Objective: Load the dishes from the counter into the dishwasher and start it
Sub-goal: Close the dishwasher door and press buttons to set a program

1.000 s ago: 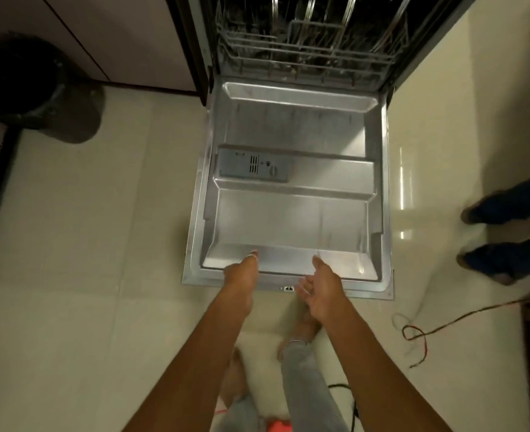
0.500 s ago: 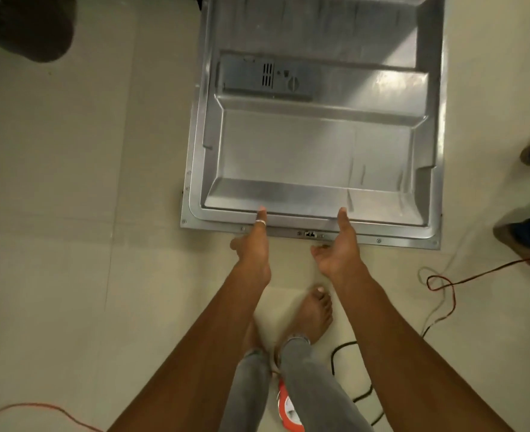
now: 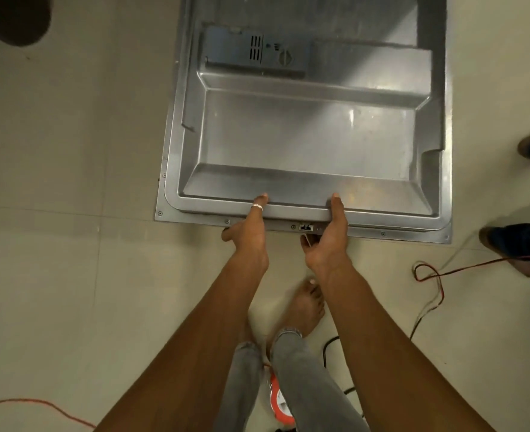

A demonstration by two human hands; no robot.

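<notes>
Dishwasher door (image 3: 313, 135) lowered flat over the tile floor (image 3: 70, 213): dull stamped steel, recessed panels. Left hand (image 3: 249, 229) and right hand (image 3: 327, 238) each clamped on its near edge, thumbs on top.

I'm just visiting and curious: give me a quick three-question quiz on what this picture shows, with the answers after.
1. True or false: both hands grip the near edge of the open dishwasher door.
2. Which hand wears a ring on its thumb? A) left B) right C) neither
3. Fill in: the grey detergent dispenser sits toward the door's ____ side in this view.

Key:
1. True: the left hand and right hand each have a thumb on top of the edge, with the fingers beneath it.
2. A: the ring is on the left thumb.
3. Left.
</notes>
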